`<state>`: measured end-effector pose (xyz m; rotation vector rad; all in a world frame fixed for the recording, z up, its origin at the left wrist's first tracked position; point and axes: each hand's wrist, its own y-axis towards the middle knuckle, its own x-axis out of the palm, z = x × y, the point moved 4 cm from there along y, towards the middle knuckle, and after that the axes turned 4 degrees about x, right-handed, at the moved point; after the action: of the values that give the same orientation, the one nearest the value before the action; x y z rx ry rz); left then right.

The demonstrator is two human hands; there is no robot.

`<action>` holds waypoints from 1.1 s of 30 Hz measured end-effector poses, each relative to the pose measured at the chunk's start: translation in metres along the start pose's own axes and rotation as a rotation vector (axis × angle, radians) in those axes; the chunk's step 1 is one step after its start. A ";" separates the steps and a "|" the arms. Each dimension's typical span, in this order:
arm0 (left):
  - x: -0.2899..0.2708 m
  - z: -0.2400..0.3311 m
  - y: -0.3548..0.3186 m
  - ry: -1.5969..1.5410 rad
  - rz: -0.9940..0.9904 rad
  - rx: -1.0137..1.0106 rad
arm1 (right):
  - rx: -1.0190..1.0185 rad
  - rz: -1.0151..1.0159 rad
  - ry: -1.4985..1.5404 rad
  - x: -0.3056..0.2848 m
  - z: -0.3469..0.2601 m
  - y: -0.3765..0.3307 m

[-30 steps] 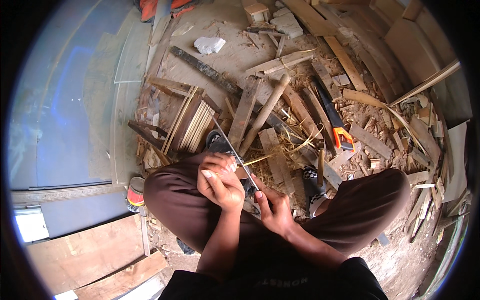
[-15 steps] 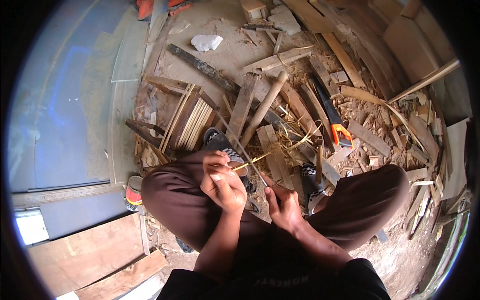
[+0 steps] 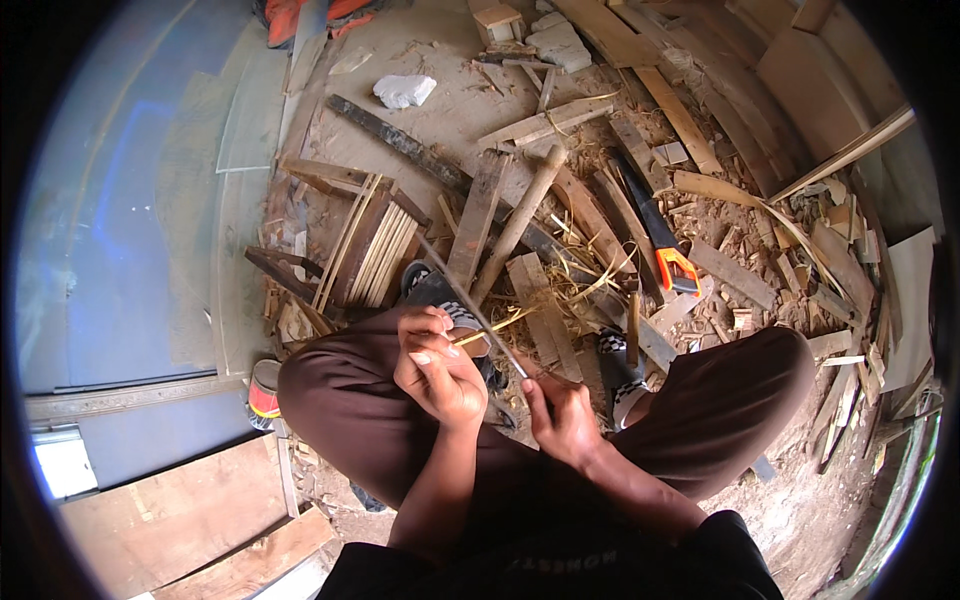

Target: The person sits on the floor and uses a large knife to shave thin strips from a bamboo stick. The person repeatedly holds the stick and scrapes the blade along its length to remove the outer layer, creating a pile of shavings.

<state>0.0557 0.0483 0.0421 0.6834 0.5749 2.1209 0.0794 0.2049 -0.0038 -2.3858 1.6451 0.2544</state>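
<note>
Our left hand (image 3: 440, 375) pinches a thin wooden strip (image 3: 470, 338) toward two o'clock, apparently steadying it where it crosses the slim blade (image 3: 465, 298) our right hand (image 3: 562, 415) grips tightly, angled toward eleven.

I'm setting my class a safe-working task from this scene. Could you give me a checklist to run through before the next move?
1. Right hand has a hold on the long thin blade: ok, its fingers are closed on the near end.
2. Left hand has a hold on the thin yellow strip: ok, pinched at one end.
3. Left hand well clear of the blade: cannot tell; it looks close, but depth is unclear.
4. Hands gloved: not ok, both are bare.
5. Orange-handled saw set down: ok, it lies among wood scraps.
6. Floor around the feet tidy: not ok, scraps and shavings litter it.
</note>
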 end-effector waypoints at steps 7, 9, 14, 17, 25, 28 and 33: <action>0.003 0.001 0.001 0.017 -0.024 -0.001 | 0.366 -0.129 -0.156 0.013 0.085 0.008; 0.005 0.002 -0.001 0.042 -0.081 0.034 | 0.275 0.007 -0.181 0.008 0.094 0.009; 0.003 -0.010 -0.001 -0.138 0.065 -0.106 | 0.170 -0.008 -0.108 0.015 0.041 0.011; 0.000 -0.019 0.008 -0.243 0.100 -0.193 | -0.011 0.024 -0.015 0.017 0.010 0.013; 0.014 -0.037 0.030 -0.256 0.180 -0.170 | 0.223 0.051 -0.266 0.025 0.137 0.022; 0.015 -0.045 0.030 -0.245 0.201 -0.153 | 0.268 0.035 -0.161 0.029 0.084 0.019; 0.022 -0.047 0.031 -0.247 0.177 -0.163 | 0.187 0.096 -0.005 0.039 0.081 0.014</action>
<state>-0.0031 0.0414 0.0317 0.9138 0.2104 2.1727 0.0790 0.1885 -0.0930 -2.1712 1.7028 0.1169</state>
